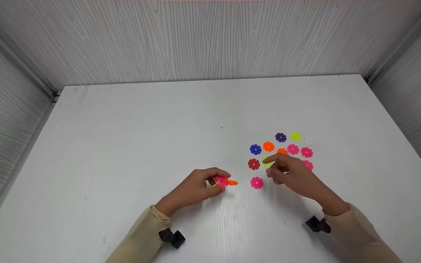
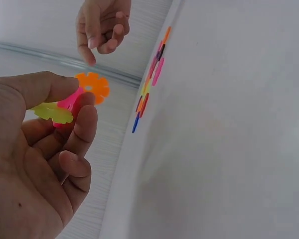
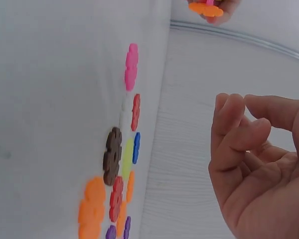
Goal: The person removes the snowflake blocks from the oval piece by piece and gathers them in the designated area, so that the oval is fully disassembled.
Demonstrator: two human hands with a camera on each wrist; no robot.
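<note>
My left hand point(image 1: 195, 187) pinches a small cluster of joined plastic snowflake discs between thumb and fingers. In it a pink disc point(image 1: 220, 181) links to an orange disc point(image 2: 100, 88) and a yellow-green disc point(image 2: 54, 113); the fingers hide part of the pink one. To the right, my right hand point(image 1: 298, 177) hovers over loose discs with its fingers loosely bent and nothing between them. Below it and partly covered lies a yellow-green disc point(image 1: 266, 161). A pink disc point(image 1: 257, 183) lies between the two hands, with a red disc point(image 1: 254, 164) just beyond it.
Several more notched discs lie flat on the white table point(image 1: 141, 128), among them a blue disc point(image 1: 255, 149), a purple disc point(image 1: 280, 137) and a clear disc point(image 1: 309, 141). A brown disc point(image 3: 112, 157) shows near the right hand. Wood-grain panels point(image 1: 210, 40) enclose the back and sides.
</note>
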